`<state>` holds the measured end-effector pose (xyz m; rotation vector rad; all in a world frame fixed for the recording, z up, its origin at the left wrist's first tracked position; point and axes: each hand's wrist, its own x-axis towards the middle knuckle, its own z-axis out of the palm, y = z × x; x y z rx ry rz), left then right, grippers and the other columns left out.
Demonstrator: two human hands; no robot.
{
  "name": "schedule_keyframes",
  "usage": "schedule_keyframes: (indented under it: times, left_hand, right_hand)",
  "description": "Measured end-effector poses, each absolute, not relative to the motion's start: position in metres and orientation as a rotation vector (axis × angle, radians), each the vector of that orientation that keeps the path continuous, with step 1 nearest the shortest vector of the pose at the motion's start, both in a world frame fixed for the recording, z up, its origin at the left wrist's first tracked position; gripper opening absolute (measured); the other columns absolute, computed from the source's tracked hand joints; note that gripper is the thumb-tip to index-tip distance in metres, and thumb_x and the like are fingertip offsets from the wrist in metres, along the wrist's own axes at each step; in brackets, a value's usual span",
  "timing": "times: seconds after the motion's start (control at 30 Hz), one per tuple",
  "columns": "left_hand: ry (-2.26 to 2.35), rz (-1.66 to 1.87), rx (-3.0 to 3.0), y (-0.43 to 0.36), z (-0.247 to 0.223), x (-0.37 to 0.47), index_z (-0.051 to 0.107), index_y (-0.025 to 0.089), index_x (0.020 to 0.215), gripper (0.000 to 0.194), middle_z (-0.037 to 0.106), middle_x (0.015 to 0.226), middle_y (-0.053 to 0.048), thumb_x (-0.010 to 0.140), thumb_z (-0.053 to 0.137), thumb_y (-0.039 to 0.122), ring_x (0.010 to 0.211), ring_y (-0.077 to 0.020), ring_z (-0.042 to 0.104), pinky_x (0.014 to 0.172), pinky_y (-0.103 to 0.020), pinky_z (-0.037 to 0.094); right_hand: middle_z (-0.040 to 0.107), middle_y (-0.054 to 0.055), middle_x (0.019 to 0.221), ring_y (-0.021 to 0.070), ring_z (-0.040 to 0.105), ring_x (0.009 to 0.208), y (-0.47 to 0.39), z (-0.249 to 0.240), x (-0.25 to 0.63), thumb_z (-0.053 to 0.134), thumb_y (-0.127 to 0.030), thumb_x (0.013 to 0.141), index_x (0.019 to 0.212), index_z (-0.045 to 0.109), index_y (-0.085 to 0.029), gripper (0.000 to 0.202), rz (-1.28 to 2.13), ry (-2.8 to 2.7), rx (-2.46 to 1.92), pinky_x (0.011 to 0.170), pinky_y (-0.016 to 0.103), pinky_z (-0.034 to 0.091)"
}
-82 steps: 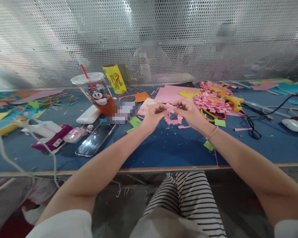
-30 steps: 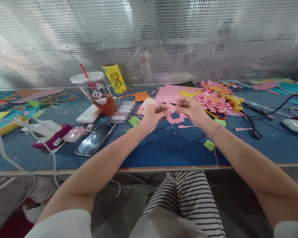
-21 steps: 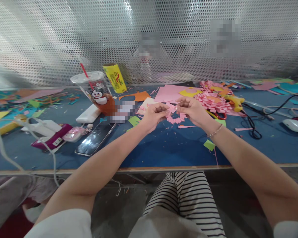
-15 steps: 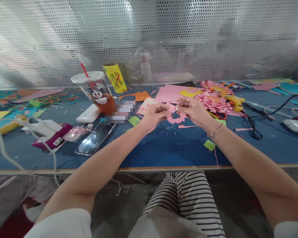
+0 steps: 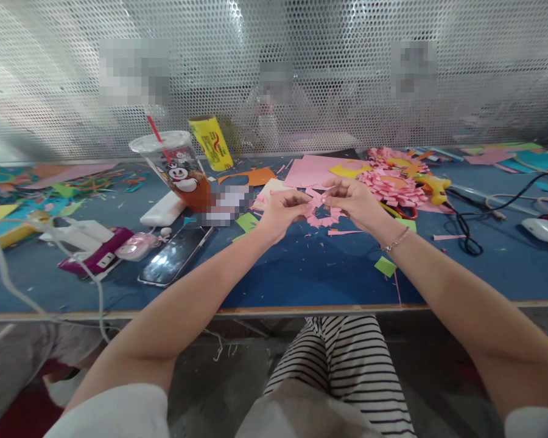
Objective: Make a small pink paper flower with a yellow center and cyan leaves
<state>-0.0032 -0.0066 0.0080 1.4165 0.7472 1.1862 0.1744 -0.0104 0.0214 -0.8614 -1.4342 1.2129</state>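
Between my hands is a ring of fringed pink paper, its cut strips sticking outward, held just above the blue table. My left hand pinches its left side between thumb and fingers. On the opposite side, my right hand has its fingertips closed on the ring's upper right edge. Fringed pink paper flowers lie just beyond my right hand. A flat pink sheet lies behind the ring, partly under a yellow paper piece.
To the left stand a drink cup with a red straw and a yellow tube. A phone, a purple power strip and cables lie nearer. At right are a yellow glue gun and a black cord. Perforated metal rises behind.
Both hands stay in nearly the same place, pinching the pink ring. Its opening looks slightly wider now.
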Motion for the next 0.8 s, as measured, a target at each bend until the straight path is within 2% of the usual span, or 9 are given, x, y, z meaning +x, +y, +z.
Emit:
schedule_keyframes:
  times: [0.43,0.8]
  left_hand:
    - [0.773,1.255,1.591,-0.0064,0.0064,-0.0009,0.066,0.015,0.069,0.010,0.062,0.064,0.000,0.062,0.071,0.020,0.057,-0.0067,0.053,0.058,-0.023,0.046]
    - [0.764,1.218,1.569,-0.0076,0.0080,-0.0015,0.062,0.016,0.071,0.014,0.059,0.066,0.002,0.062,0.071,0.021,0.058,-0.0062,0.051,0.058,-0.023,0.044]
  right_hand:
    - [0.057,0.000,0.071,0.0093,0.054,0.059,-0.0101,0.0205,0.1735,0.075,-0.027,0.057,0.089,0.055,-0.016,0.039,1.098,-1.510,-0.910,0.048,0.023,0.042]
    - [0.057,0.000,0.070,0.0096,0.053,0.060,-0.0090,0.0186,0.1711,0.075,-0.031,0.058,0.088,0.054,-0.017,0.039,1.053,-1.506,-0.908,0.053,0.025,0.043]
